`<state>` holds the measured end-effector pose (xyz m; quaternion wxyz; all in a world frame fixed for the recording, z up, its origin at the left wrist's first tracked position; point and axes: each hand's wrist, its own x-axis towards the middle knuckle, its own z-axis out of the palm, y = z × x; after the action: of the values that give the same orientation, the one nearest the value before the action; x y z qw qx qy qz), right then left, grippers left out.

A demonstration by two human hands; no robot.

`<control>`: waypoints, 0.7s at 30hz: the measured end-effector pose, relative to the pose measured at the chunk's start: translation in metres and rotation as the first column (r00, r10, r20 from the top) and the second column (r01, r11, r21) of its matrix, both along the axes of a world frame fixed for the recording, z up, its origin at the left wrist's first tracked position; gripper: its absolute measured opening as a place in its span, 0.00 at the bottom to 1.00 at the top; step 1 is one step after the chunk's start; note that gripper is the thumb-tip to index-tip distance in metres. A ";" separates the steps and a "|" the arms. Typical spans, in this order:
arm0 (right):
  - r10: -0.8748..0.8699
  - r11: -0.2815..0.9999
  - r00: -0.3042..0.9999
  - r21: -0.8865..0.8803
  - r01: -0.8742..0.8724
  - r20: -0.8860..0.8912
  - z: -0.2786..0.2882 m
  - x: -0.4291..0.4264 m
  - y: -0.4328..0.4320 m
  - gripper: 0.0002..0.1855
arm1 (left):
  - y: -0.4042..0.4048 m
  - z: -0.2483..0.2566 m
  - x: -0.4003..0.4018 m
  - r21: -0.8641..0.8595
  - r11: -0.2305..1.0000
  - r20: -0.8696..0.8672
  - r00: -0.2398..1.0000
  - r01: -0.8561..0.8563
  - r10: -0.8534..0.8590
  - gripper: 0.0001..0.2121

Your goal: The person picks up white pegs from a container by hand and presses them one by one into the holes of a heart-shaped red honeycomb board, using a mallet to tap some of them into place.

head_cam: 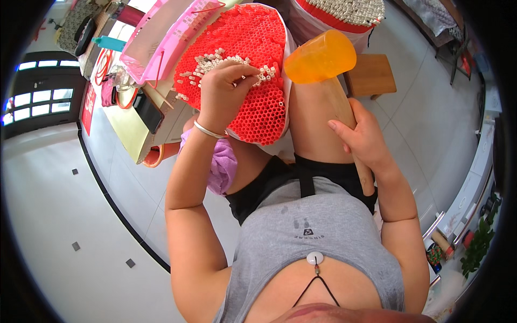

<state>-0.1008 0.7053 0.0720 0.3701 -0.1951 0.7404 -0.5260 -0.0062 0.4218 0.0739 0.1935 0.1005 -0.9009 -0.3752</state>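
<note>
Before me stands a large round bundle of upright red plastic tubes (258, 117), packed tightly in a white wrapping. Small white tubular pieces (210, 62) stick up from its middle in an uneven patch. Over that patch is my left hand (228, 91), thumb and forefinger pinched together at what looks like one small white piece, partly hidden by the fingers. My right hand (363, 135) grips the wooden handle (337, 97) of a mallet above my right thigh. The mallet's translucent orange head (321, 56) is raised beside the bundle's right edge.
A second bundle (347, 12), topped with white pieces, stands behind. A pink plastic basket (161, 44), a smartphone (148, 111) and a teal bottle (109, 43) rest on the table at left. A wooden stool (370, 75) is at right. A purple towel (223, 165) lies over my left leg.
</note>
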 end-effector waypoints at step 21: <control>0.031 0.999 0.999 -0.025 -0.032 -0.033 -0.004 0.004 -0.003 0.23 | 0.010 -0.024 -0.007 -0.276 0.960 -0.002 0.999 0.038 -0.040 0.04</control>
<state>-0.0969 0.7027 0.0684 0.3637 -0.2201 0.7366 -0.5261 -0.0131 0.4321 0.0503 0.2013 0.0532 -0.9456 -0.2501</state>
